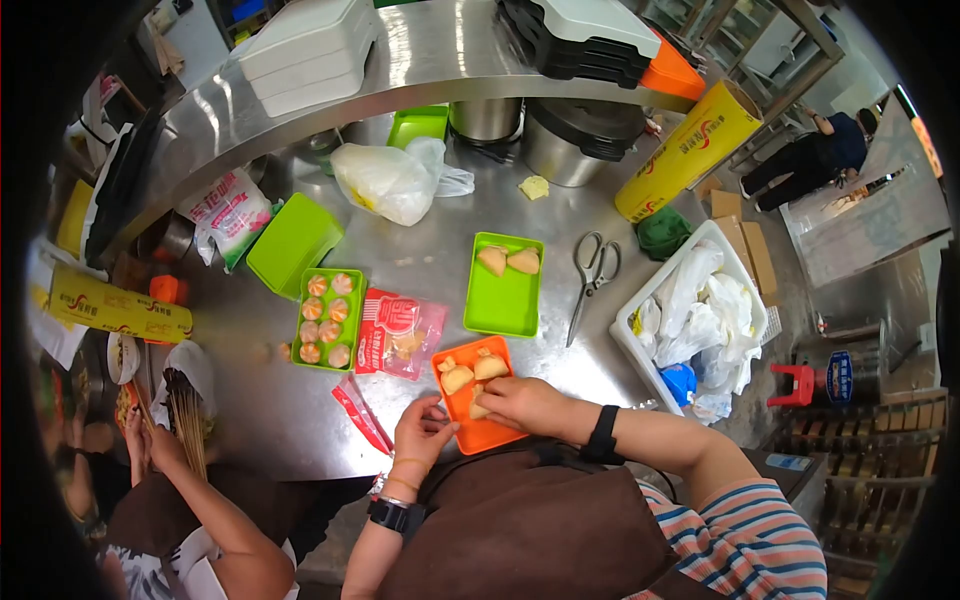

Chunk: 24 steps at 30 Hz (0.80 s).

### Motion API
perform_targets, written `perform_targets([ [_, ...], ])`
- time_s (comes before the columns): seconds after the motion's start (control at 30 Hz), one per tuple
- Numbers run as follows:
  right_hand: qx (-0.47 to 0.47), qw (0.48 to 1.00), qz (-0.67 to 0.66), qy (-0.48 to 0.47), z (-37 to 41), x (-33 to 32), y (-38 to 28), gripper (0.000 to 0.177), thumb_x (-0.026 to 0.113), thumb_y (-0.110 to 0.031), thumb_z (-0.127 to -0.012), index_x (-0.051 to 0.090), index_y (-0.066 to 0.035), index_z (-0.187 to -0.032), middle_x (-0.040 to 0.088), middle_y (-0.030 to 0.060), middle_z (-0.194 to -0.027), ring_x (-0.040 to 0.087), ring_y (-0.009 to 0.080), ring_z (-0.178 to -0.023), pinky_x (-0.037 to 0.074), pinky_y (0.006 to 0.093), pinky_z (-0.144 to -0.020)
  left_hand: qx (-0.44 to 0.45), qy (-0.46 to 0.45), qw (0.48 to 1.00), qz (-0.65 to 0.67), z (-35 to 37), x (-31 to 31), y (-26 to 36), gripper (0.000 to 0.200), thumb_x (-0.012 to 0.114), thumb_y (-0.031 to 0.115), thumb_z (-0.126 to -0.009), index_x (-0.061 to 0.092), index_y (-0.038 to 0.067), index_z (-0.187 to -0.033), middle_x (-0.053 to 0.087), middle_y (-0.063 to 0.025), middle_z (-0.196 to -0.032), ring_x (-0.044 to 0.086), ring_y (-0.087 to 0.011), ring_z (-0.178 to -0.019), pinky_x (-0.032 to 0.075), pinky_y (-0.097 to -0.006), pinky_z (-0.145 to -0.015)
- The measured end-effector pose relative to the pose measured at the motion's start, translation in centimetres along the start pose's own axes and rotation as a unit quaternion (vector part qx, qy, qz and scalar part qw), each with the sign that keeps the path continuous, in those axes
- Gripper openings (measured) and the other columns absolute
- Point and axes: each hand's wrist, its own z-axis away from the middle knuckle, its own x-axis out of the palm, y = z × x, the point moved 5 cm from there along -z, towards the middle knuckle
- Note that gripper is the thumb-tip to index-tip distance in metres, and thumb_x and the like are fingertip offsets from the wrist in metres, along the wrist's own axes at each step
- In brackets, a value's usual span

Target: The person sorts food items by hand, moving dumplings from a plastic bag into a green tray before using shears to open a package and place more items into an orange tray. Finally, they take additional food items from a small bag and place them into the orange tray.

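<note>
An orange tray [489, 435] lies at the near edge of the steel counter with several pale dumpling-like pieces [459, 378] in it. My right hand [522, 402] reaches over the tray and pinches one piece [479, 409] lying in it. My left hand [424, 433] rests on the tray's left rim, fingers curled. A green tray [503, 302] with two pieces stands just behind. Further left, a second green tray [306, 312] holds several round orange-and-white items. A torn red-and-white packet [398, 334] lies between the trays.
Scissors [592, 274] lie right of the green tray. A white basket [629, 345] of plastic bags sits at the right, a yellow film box [687, 150] behind it. Another person [190, 520] at the left handles skewers [187, 430]. A shelf overhangs the counter.
</note>
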Motion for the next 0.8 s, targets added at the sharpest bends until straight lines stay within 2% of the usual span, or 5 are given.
perform_targets([
  [0.43,0.019,0.999,-0.003,0.045,-0.2,-2.0,0.3,0.031,0.068,-0.021,-0.084,0.060,-0.010,-0.112,0.055,0.0110,-0.106,0.063,0.0304,-0.087,0.055,0.0378,-0.069,0.011,-0.002,0.999,-0.034,-0.1,0.1,0.7,0.047,0.078,-0.002,-0.076,0.057,0.002,-0.118,0.057,-0.0020,-0.089,0.058,-0.0078,-0.073,0.053,-0.0208,-0.068],
  [0.5,0.062,0.987,0.032,0.143,-0.9,-4.9,2.3,0.032,0.067,-0.018,-0.081,0.059,-0.009,-0.111,0.056,0.0133,-0.107,0.062,0.0323,-0.088,0.053,0.0409,-0.075,0.006,0.001,1.000,-0.022,0.1,0.1,0.5,0.047,0.078,-0.002,-0.076,0.056,0.002,-0.118,0.056,-0.0021,-0.089,0.059,-0.0079,-0.074,0.053,-0.0205,-0.068],
  [0.63,0.204,0.947,0.115,0.220,-4.0,-10.2,9.8,0.039,0.066,-0.008,-0.078,0.059,-0.008,-0.116,0.058,0.0162,-0.115,0.063,0.0361,-0.094,0.053,0.0440,-0.078,0.012,0.011,1.000,-0.016,-0.1,0.1,0.0,0.047,0.079,-0.002,-0.075,0.057,0.002,-0.116,0.056,-0.0027,-0.089,0.058,-0.0080,-0.069,0.054,-0.0208,-0.065],
  [0.7,0.294,0.931,0.160,0.142,-4.9,-9.4,14.5,0.035,0.066,-0.008,-0.077,0.060,-0.007,-0.111,0.059,0.0156,-0.111,0.063,0.0359,-0.093,0.053,0.0438,-0.078,0.021,0.013,1.000,-0.014,0.0,0.1,0.0,0.047,0.079,-0.002,-0.075,0.057,0.002,-0.116,0.056,-0.0027,-0.089,0.058,-0.0080,-0.069,0.054,-0.0209,-0.065],
  [0.8,0.306,0.924,0.211,0.087,-5.8,-9.4,15.4,0.028,0.065,-0.008,-0.076,0.061,-0.006,-0.104,0.060,0.0149,-0.105,0.064,0.0355,-0.091,0.053,0.0441,-0.078,0.026,0.014,0.999,-0.011,-0.1,0.0,-0.2,0.047,0.079,-0.002,-0.075,0.057,0.003,-0.116,0.056,-0.0025,-0.089,0.059,-0.0082,-0.070,0.054,-0.0212,-0.065],
])
